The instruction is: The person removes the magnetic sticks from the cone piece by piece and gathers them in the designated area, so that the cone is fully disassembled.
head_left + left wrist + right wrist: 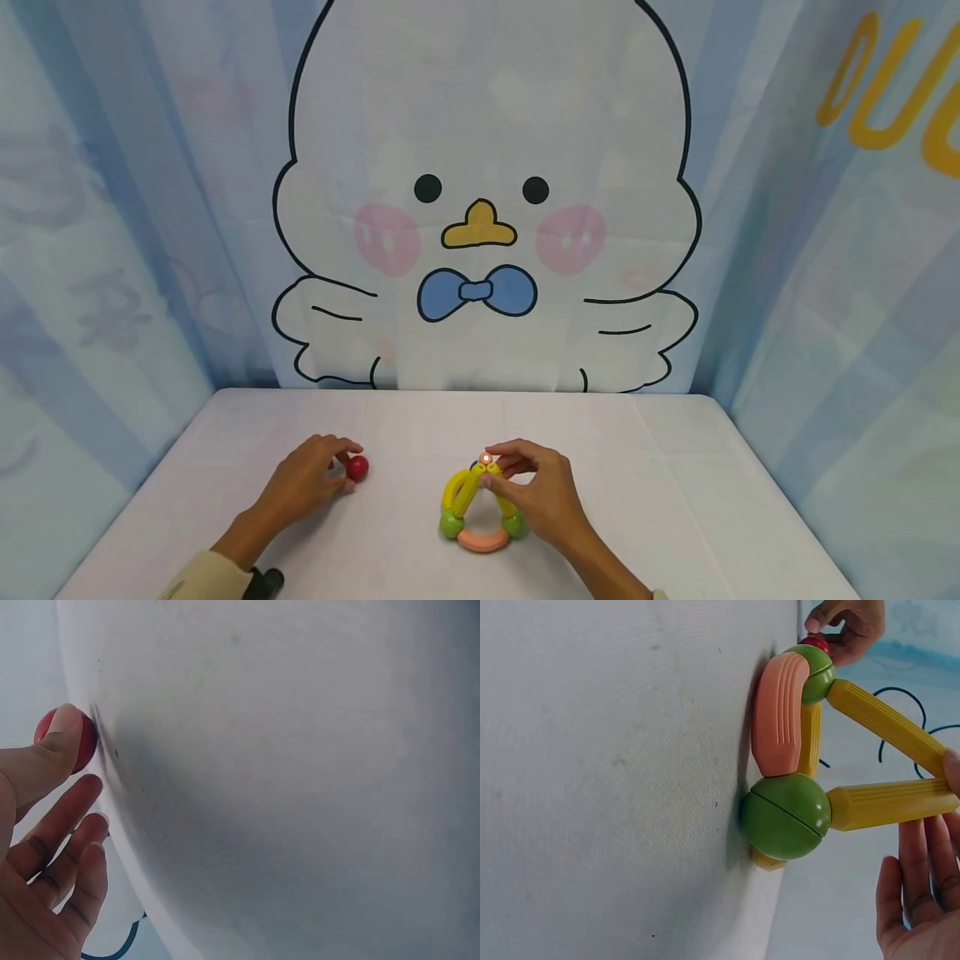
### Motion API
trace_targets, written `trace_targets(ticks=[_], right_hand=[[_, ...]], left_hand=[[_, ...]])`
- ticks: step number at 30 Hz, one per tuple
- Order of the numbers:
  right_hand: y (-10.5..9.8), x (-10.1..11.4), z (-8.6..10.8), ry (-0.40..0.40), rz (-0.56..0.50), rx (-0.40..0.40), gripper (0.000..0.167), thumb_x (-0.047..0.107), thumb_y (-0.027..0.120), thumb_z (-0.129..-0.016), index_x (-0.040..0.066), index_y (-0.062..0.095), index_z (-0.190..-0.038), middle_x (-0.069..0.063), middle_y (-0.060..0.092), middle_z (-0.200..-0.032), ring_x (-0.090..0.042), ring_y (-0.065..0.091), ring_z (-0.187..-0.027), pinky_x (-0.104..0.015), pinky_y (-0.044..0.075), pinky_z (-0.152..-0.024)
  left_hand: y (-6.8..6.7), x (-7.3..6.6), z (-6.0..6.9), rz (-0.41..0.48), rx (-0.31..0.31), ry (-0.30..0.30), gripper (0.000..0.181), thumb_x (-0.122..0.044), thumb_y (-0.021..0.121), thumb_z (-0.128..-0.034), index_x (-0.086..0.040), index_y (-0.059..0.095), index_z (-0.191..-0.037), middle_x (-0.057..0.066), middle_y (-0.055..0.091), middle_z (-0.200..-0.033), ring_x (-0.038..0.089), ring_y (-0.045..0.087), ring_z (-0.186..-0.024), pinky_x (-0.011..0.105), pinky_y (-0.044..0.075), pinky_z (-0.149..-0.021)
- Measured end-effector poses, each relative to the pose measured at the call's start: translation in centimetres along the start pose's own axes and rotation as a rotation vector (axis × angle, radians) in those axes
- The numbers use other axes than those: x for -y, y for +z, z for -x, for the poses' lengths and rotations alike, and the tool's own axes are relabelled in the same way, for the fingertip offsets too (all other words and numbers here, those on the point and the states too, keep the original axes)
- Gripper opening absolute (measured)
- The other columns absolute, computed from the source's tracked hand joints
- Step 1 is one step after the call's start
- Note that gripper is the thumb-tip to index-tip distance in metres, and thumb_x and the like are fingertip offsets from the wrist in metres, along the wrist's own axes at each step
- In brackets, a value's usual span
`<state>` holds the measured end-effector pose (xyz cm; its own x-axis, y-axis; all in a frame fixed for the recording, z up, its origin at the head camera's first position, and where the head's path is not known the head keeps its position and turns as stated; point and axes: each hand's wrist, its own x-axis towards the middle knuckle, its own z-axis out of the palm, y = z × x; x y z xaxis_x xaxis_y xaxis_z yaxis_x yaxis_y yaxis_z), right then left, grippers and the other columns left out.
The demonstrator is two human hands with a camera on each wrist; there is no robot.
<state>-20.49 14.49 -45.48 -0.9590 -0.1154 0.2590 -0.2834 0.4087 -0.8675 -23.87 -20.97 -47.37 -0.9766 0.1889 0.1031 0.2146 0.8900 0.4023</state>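
Observation:
At the left of the table, my left hand (300, 483) pinches a small red ball (357, 468) between thumb and finger, close to the tabletop. In the left wrist view the thumb lies across this ball (88, 742), while the other fingers are spread apart from it. Near the middle stands a frame of toy building rods and balls: yellow rods (468, 493) lean together at the top, green balls (452, 525) sit low, and a curved orange rod (483, 542) joins them. My right hand (546, 493) pinches the frame's top, where a small pinkish end shows.
The white table (637, 500) has rounded back corners. Behind it hangs a curtain (480, 100) printed with a large white chick, and patterned blue curtains flank both sides. A dark band (262, 583) is at the left wrist, beside a beige sleeve (206, 577).

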Motion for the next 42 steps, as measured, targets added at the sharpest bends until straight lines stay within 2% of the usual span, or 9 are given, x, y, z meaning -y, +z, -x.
trace_targets(ticks=[7, 12, 17, 20, 22, 29, 33, 38, 42], right_hand=[[0.0, -0.1, 0.1, -0.002, 0.007, 0.008, 0.031, 0.030, 0.093, -0.083, 0.027, 0.080, -0.112, 0.007, 0.074, -0.095, -0.009, 0.072, -0.086, -0.029, 0.062, -0.080], [0.0, -0.2, 0.0, -0.011, 0.006, 0.003, 0.032, 0.029, 0.093, -0.083, 0.025, 0.081, -0.112, 0.007, 0.074, -0.095, -0.009, 0.071, -0.085, -0.029, 0.063, -0.079], [0.0, -0.1, 0.0, -0.009, 0.000, -0.002, 0.031, 0.026, 0.093, -0.083, 0.024, 0.081, -0.111, 0.006, 0.074, -0.094, -0.009, 0.071, -0.085, -0.028, 0.062, -0.080], [0.0, -0.1, 0.0, -0.007, 0.003, -0.002, 0.030, 0.026, 0.093, -0.083, 0.025, 0.081, -0.111, 0.006, 0.074, -0.094, -0.009, 0.071, -0.085, -0.027, 0.062, -0.080], [0.0, -0.1, 0.0, -0.006, 0.006, -0.002, 0.031, 0.026, 0.093, -0.083, 0.025, 0.081, -0.111, 0.006, 0.074, -0.093, -0.009, 0.071, -0.085, -0.026, 0.062, -0.080], [0.0, 0.0, 0.1, -0.005, 0.005, -0.001, 0.032, 0.027, 0.093, -0.083, 0.023, 0.081, -0.112, 0.006, 0.074, -0.094, -0.009, 0.071, -0.085, -0.026, 0.062, -0.080], [0.0, 0.1, 0.1, -0.005, 0.013, 0.001, 0.032, 0.029, 0.092, -0.083, 0.023, 0.081, -0.113, 0.007, 0.074, -0.093, -0.009, 0.071, -0.086, -0.027, 0.062, -0.081], [0.0, 0.0, 0.1, -0.006, 0.010, -0.002, 0.031, 0.029, 0.092, -0.083, 0.024, 0.081, -0.112, 0.007, 0.074, -0.093, -0.009, 0.071, -0.086, -0.028, 0.062, -0.082], [0.0, -0.2, 0.1, -0.021, -0.010, 0.000, 0.032, 0.028, 0.092, -0.083, 0.024, 0.081, -0.112, 0.006, 0.075, -0.093, -0.009, 0.072, -0.086, -0.029, 0.062, -0.083]], left_hand=[[-0.4, -0.2, 0.5, -0.011, -0.050, 0.021, 0.054, -0.019, 0.094, -0.0800, -0.018, 0.073, -0.129, 0.002, 0.069, -0.107, 0.018, 0.061, -0.098, 0.042, 0.061, -0.085], [-0.9, -1.0, 0.8, -0.041, -0.136, 0.094, 0.057, -0.021, 0.095, -0.0779, -0.019, 0.073, -0.130, 0.004, 0.069, -0.111, 0.020, 0.060, -0.102, 0.043, 0.062, -0.085], [-1.6, -3.5, 1.2, -0.046, -0.194, 0.142, 0.056, -0.020, 0.096, -0.0770, -0.020, 0.074, -0.129, 0.004, 0.071, -0.113, 0.021, 0.060, -0.106, 0.042, 0.063, -0.088], [-1.9, -5.5, 1.4, -0.029, -0.190, 0.142, 0.054, -0.022, 0.096, -0.0776, -0.022, 0.075, -0.128, 0.001, 0.072, -0.112, 0.019, 0.060, -0.107, 0.042, 0.064, -0.090], [-2.0, -6.7, 1.6, -0.014, -0.178, 0.144, 0.053, -0.023, 0.096, -0.0780, -0.023, 0.075, -0.127, -0.001, 0.071, -0.110, 0.017, 0.059, -0.102, 0.038, 0.064, -0.088], [-1.1, -10.2, 2.0, 0.012, -0.185, 0.223, 0.050, -0.029, 0.097, -0.0766, -0.028, 0.077, -0.122, -0.012, 0.068, -0.101, 0.008, 0.058, -0.097, 0.028, 0.062, -0.087], [-0.2, -11.8, 2.0, 0.069, -0.172, 0.267, 0.048, -0.030, 0.096, -0.0778, -0.027, 0.077, -0.121, -0.014, 0.068, -0.101, 0.006, 0.057, -0.097, 0.025, 0.061, -0.085], [1.2, -13.3, 1.6, 0.135, -0.138, 0.277, 0.046, -0.032, 0.094, -0.0809, -0.027, 0.077, -0.124, -0.014, 0.072, -0.105, 0.007, 0.059, -0.100, 0.025, 0.059, -0.086], [2.4, -14.0, 1.1, 0.155, -0.154, 0.288, 0.047, -0.031, 0.094, -0.0813, -0.026, 0.076, -0.125, -0.012, 0.074, -0.104, 0.010, 0.061, -0.101, 0.026, 0.057, -0.085]])
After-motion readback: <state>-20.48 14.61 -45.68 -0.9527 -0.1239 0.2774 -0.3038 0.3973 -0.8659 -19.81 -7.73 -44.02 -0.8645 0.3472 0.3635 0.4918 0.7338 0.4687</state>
